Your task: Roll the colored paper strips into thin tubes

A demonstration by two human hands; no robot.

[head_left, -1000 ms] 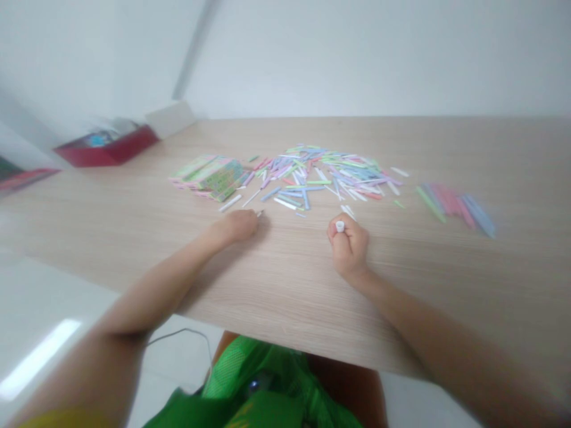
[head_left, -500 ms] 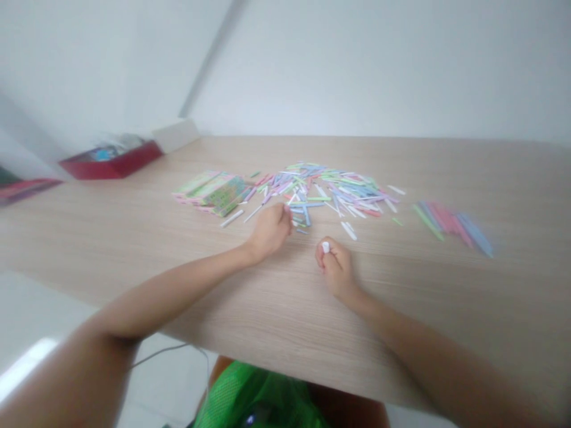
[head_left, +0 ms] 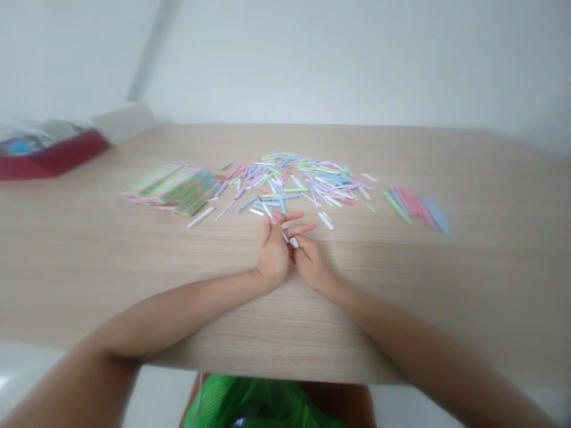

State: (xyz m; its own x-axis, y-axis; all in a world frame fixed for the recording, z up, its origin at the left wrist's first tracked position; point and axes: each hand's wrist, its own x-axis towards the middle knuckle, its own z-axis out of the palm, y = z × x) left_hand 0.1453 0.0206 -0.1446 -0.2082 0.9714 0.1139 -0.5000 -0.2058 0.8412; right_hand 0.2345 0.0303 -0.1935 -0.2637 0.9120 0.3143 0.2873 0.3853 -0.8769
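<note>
My left hand [head_left: 273, 252] pinches a thin white stick [head_left: 266, 208] between thumb and fingers; two of its other fingers stretch out to the right. Touching or nearly touching it, my right hand [head_left: 312, 264] is closed around something white [head_left: 294, 242], of which only the end shows. Both hands are just in front of a loose pile of pastel sticks [head_left: 289, 178] in white, blue, green, pink and purple. The exact kind of the sticks is too blurred to tell.
Left of the pile lie flat patterned green and pink packets [head_left: 173, 187]. A row of coloured sticks [head_left: 414, 207] lies on the right. A red box [head_left: 66, 156] with items in it stands at the far left. Below the table's front edge is green mesh [head_left: 263, 401].
My left hand has drawn back from the pile with a white stick and met my right hand. The view has turned, shifting the table's things leftward.
</note>
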